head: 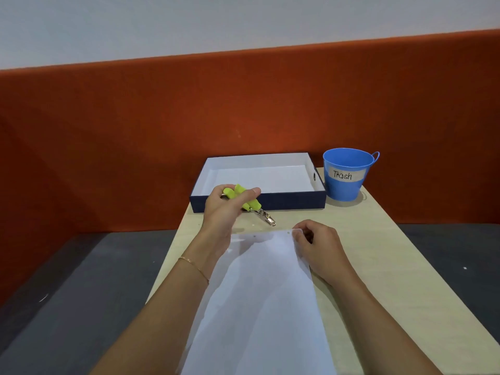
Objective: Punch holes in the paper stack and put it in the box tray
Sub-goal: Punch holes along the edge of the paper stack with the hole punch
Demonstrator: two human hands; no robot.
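Bare forearms, no sleeves in view. Thin gold chain bracelet (194,265) just behind the left hand (224,209), at the wrist. Nothing worn on the right hand (319,247).

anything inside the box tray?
The box tray shows only a bare white floor; the left hand and hole punch hide its near-left corner.

The light wooden desk (392,266) stands against an orange fabric partition (135,125). Above the partition is a plain pale wall (189,23). Beside the desk, on both sides, lies dark grey floor (67,280).
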